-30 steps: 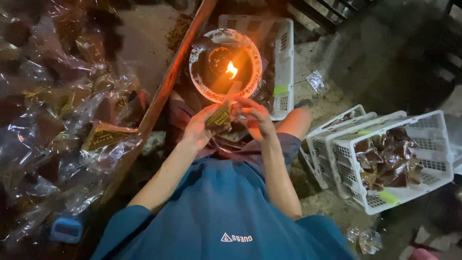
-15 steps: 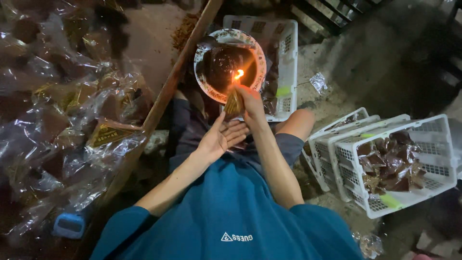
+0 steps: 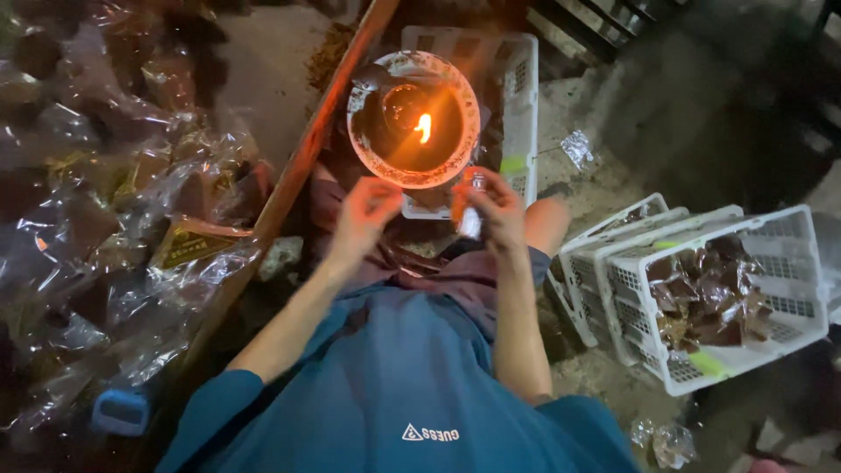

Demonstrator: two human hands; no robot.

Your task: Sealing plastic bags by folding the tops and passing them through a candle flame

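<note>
- One lit bowl lamp [image 3: 413, 118] is burning; three white baskets [image 3: 727, 298] are nesting at four o'clock.
- Right hand [image 3: 491, 206] is pinching a small clear packet [image 3: 471, 221], below the lamp.
- Left hand [image 3: 363, 219] is hovering half-open, holding nothing.

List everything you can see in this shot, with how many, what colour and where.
bowl with flame: one, reddish rim, top centre, flame burning inside
flat basket: one, white, under and behind the bowl
stacked baskets: several, white, at right, the top one holding brown wrapped pieces
small clear packet: one, clear, in the right hand
clear wrapped packets: many, a heap at left
wooden board: one, brown, slanting beside the heap
blue object: one, lower left
left hand: open, empty, below the bowl
right hand: pinching the packet
</note>
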